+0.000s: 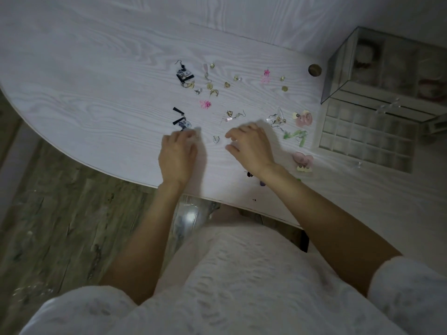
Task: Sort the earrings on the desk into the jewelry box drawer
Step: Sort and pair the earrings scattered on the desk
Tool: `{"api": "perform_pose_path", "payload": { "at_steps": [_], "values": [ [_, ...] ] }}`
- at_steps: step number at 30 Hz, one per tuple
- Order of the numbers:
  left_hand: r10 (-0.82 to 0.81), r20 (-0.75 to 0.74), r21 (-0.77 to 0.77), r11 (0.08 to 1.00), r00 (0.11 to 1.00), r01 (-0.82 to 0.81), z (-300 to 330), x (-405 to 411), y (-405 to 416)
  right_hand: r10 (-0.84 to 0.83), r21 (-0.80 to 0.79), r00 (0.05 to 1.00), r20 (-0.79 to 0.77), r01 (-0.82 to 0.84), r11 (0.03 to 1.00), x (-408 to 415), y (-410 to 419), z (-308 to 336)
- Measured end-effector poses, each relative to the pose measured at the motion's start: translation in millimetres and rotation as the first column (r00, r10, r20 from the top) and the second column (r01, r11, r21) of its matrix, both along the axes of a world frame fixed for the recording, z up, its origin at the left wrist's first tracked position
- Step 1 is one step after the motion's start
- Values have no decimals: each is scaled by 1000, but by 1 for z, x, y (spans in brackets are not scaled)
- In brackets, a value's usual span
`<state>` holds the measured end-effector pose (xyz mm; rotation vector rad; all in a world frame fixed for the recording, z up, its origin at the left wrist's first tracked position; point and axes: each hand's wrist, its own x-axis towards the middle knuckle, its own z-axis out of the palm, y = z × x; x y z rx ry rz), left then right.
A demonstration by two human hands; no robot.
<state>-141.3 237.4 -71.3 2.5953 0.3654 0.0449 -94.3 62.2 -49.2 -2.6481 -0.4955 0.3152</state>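
White wood-grain desk (pixel 101 76); beside the clear jewelry box (pixel 377 68), pink heart earrings (pixel 305 119), green earrings (pixel 297 136), blue-white patterned earring with black tassels (pixel 184 75).

This looks like a room in a home, likely a bedroom or dressing corner. A white wood-grain worktop (pixel 96 68) with a rounded edge carries scattered earrings (pixel 212 93) and a glass jewelry box (pixel 377 66) with its divided drawer (pixel 362 136) pulled out. Below lies a wood-plank floor (pixel 60 201), dimly lit.

Left hand (pixel 177 157) fingertips blurred
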Motion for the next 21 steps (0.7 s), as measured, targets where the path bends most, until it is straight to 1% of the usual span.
{"api": "perform_pose_path", "payload": {
  "at_steps": [1,3,6,9,11,14,17,19,21],
  "values": [
    [37,19,-5,999,999,-37,-2,8,4,15,-7,1000,3,-15,1000,5,9,-3],
    [46,34,27,999,998,-47,-7,21,9,47,-45,999,7,-47,998,13,26,-8],
    [16,16,105,994,1000,-18,-12,31,9,77,-98,997,0,-77,992,17,40,-16],
    [-24,48,140,990,999,17,-12,32,9,85,-95,996,11,-84,992,17,36,-18],
    [-55,41,152,987,998,48,-10,33,8,71,-77,997,18,-70,995,14,25,-16],
    [-132,41,158,980,990,124,-6,30,-3,6,-60,1000,26,-5,998,5,-1,-15],
    [-223,43,182,960,974,212,-5,20,-24,-109,-89,993,40,112,990,-8,-26,-17],
    [-273,29,144,953,962,266,-8,13,-38,-171,-106,984,55,176,979,-16,-34,-19],
    [-304,21,58,951,952,303,-12,8,-50,-205,-107,977,67,211,972,-21,-38,-19]
  ]
}}
